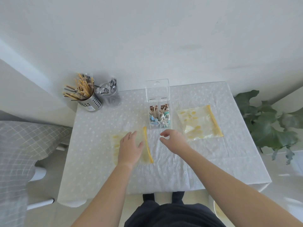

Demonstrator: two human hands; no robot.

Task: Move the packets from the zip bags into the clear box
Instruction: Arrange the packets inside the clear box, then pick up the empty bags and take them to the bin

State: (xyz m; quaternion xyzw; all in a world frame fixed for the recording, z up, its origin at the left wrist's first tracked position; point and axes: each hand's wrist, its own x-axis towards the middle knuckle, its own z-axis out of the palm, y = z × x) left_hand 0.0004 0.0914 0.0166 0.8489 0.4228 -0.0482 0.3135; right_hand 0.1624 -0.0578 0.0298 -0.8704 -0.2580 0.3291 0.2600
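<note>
Left hand (pixel 131 147) lies flat, fingers spread, palm down on the near zip bag (pixel 146 154), pressing it to the worktop (pixel 180 169); nothing is gripped. Right hand (pixel 173 140) hovers just in front of the clear box (pixel 159 117), fingers loosely curled, thumb and forefinger near each other; whether anything small sits between them cannot be told. The near zip bag sits in front and to the left of the clear box, its yellow zip edge on the side nearest the box. Clear box: lid (pixel 157 90) tipped up at the back, compartments filled with packets (pixel 159 116) in brown, blue and teal. Second zip bag (pixel 199 122) lies flat just right of the box, yellow zip edge on its far right side, looks flat and largely empty. Bare cloth stretches between box and the worktop's front edge. Behind and left of the box, at the worktop's back corner, a perforated metal holder (pixel 91 102) of stick packets and a clear cup (pixel 112 95) of silver sachets. White eyelet tablecloth over the worktop. White wall behind; plant (pixel 268 122) well right of the box; checked chair cushion (pixel 24 145) far left.
</note>
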